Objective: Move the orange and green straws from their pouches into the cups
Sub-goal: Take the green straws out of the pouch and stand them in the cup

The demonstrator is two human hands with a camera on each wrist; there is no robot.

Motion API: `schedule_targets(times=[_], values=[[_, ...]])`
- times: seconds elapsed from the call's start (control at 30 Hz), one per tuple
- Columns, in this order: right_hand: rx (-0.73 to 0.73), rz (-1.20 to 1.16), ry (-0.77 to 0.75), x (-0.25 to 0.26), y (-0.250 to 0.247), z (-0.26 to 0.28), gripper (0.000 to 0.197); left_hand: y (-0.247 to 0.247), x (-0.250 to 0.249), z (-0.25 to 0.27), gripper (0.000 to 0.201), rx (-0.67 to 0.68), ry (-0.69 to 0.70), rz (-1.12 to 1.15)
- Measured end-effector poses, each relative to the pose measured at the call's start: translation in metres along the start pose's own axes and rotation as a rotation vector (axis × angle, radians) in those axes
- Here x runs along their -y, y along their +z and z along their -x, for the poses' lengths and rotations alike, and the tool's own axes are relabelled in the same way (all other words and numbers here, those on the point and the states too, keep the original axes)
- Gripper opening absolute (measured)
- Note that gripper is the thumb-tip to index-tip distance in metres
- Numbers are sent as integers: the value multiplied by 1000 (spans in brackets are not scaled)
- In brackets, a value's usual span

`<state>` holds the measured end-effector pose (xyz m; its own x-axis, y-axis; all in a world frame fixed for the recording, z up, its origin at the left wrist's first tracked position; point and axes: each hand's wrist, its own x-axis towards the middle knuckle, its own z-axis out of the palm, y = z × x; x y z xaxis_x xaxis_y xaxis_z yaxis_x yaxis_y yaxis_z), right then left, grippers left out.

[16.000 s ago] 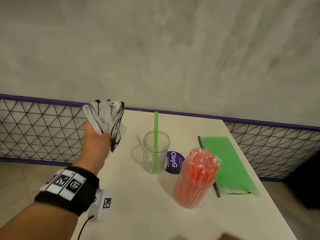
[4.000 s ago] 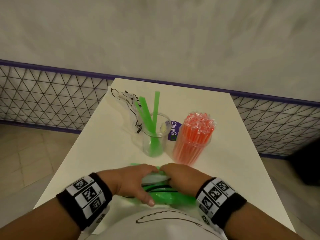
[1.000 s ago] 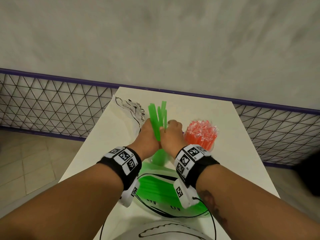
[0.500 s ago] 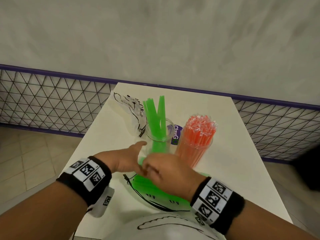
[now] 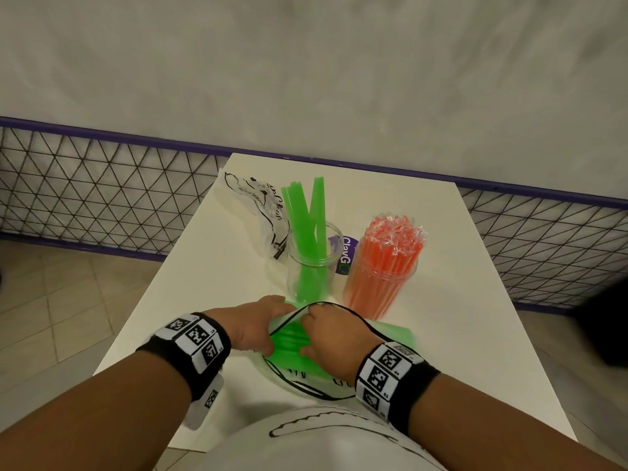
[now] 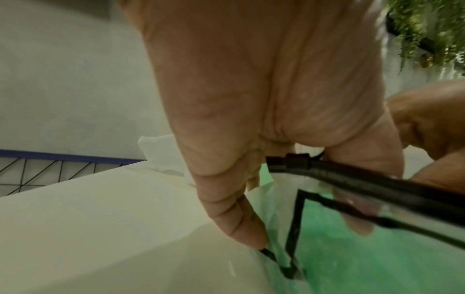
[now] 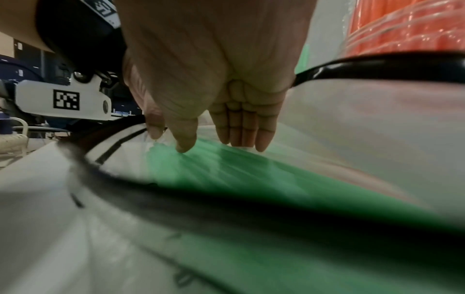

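Green plastic straws [image 5: 307, 229] stand in a clear glass cup [image 5: 311, 266] on the white table [image 5: 210, 273]; orange wrapped straws [image 5: 387, 263] pack the clear plastic cup [image 5: 380, 290] just beside it. An emptied clear pouch with black print [image 5: 258, 205] lies behind. Nearer, a clear black-edged zip pouch [image 5: 339, 375] lies flat with more green straws [image 5: 289, 345] inside. The left hand [image 5: 255, 326] pinches the pouch's rim, holding its mouth up. The right hand [image 5: 334, 338] reaches inside, fingers [image 7: 241, 127] extended, relaxed, touching the straws.
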<state>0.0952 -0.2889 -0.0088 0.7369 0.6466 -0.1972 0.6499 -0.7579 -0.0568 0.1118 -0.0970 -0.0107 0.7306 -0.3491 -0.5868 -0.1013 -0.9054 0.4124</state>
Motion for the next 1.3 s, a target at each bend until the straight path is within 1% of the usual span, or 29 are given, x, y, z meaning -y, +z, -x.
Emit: schedule_targets(times=[0.1, 0.13, 0.2, 0.27, 0.33, 0.47, 0.53, 0.6, 0.67, 0.77, 0.87, 0.97, 1.1, 1.23, 1.27, 1.3], values=[[-36, -16, -26, 7, -1, 0, 47, 2, 1, -1, 96, -12, -14, 29], [-25, -16, -45, 11, -1, -1, 48, 2, 1, -1, 96, -13, -14, 29], [45, 18, -67, 18, -1, -2, 51, 3, 0, -3, 97, -12, -19, 18], [100, 42, -50, 22, -1, -3, 50, 3, 1, -5, 100, -5, -22, -2], [98, 16, -30, 24, -1, -5, 43, 3, 3, -7, 104, 6, -30, -20], [78, -9, -26, 26, 2, -8, 49, 4, 5, -8, 108, 30, -54, -56], [133, -28, -12, 24, 4, -10, 49, 4, 4, -8, 108, 36, -54, -70], [174, -100, 11, 19, 5, -11, 45, 2, 3, -8, 106, 42, -54, -67], [151, -140, 11, 15, 2, -8, 40, 2, 3, -9, 105, 48, -55, -63], [89, -122, -1, 12, -4, 1, 36, 2, 2, -8, 104, 57, -67, -69], [68, -110, -15, 10, -9, 7, 33, 1, 1, -9, 98, 70, -89, -36], [71, -133, -8, 5, -13, 10, 31, -4, -1, -6, 87, 73, -93, 21], [86, -143, 8, -2, -26, 17, 27, -10, 2, -6, 59, 64, -106, 120], [97, -163, 4, -8, -40, 25, 25, -11, 11, -7, 38, 47, -137, 197], [95, -182, -3, -11, -43, 26, 24, -11, 13, -7, 37, 49, -139, 207], [93, -206, -8, -12, -47, 25, 23, -11, 14, -7, 42, 58, -138, 210]])
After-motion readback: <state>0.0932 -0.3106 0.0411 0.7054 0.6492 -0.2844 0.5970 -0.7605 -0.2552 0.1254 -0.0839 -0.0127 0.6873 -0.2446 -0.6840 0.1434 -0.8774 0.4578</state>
